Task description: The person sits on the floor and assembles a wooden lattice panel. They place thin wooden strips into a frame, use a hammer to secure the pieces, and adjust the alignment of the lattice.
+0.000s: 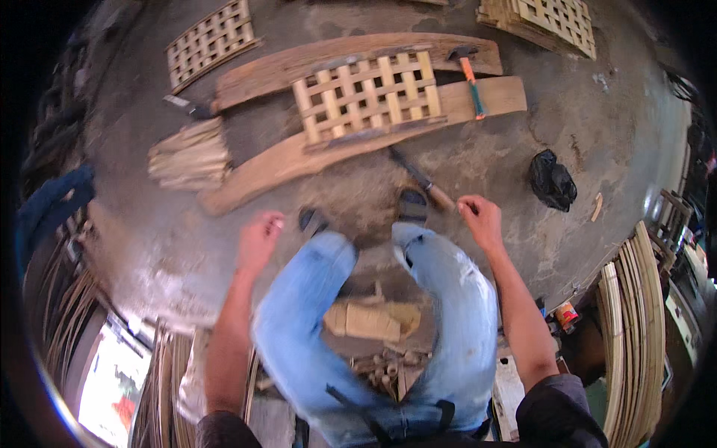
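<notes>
Both my hands hang above the floor on either side of my knees. My left hand (261, 235) is somewhat blurred, its fingers curled together with nothing visible in them. My right hand (482, 218) is closed in a loose curl, with no object showing in it. Closest to it is a long knife (441, 197) on the floor, its brown handle end just beside my fingers and its dark blade pointing away. Ahead, a woven slat panel (367, 97) of pale strips rests across two curved wooden boards (276, 170). A hammer (470, 86) with an orange and green handle lies over the boards.
A bundle of pale strips (191, 154) lies left of the boards. Further woven panels lie at the far left (211, 43) and in a stack (549, 26) at far right. A black plastic bag (553, 181) is at right. Long slats (635, 313) stand near my right arm.
</notes>
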Motion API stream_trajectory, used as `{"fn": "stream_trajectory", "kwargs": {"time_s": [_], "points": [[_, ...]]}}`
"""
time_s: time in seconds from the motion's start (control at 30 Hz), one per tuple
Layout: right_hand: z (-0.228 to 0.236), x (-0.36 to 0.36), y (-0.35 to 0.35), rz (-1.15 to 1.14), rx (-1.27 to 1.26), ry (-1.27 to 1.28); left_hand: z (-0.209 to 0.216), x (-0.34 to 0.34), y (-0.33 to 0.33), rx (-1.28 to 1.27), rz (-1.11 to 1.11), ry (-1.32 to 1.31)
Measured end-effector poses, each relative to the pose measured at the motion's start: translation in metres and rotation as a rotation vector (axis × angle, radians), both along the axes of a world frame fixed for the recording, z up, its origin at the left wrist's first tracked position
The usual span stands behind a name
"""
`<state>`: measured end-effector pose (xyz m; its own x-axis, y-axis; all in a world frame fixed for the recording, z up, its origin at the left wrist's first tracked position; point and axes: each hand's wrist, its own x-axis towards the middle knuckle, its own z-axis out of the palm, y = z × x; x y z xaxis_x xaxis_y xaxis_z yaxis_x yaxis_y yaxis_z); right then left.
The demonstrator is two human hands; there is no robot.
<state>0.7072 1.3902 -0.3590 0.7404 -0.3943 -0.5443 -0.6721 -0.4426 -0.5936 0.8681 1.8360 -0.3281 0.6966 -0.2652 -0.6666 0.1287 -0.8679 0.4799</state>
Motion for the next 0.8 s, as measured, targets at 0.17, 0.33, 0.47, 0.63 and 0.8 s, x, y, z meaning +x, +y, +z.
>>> {"fn": "stream_trajectory", "kwargs": {"time_s": [0.17, 0.33, 0.47, 0.63, 0.8], "points": [[-0.121, 0.079, -0.045, -0.031, -0.076, -0.178, -0.146, 0.085, 0.001, -0.238, -0.448, -0.349], [-0.197, 0.095, -0.094, -0.028, -0.174, -0.287, -0.202, 0.096, -0.003, -0.315, -0.531, -0.45], [-0.228, 0.096, -0.095, -0.089, -0.113, -0.325, -0.242, 0.081, 0.014, -0.291, -0.376, -0.571], [-0.226, 0.103, -0.079, 0.014, -0.147, -0.289, -0.259, 0.058, 0.016, -0.228, -0.228, -0.678], [-0.243, 0.094, -0.082, -0.044, -0.071, -0.345, -0.267, 0.059, -0.002, -0.335, -0.211, -0.662]]}}
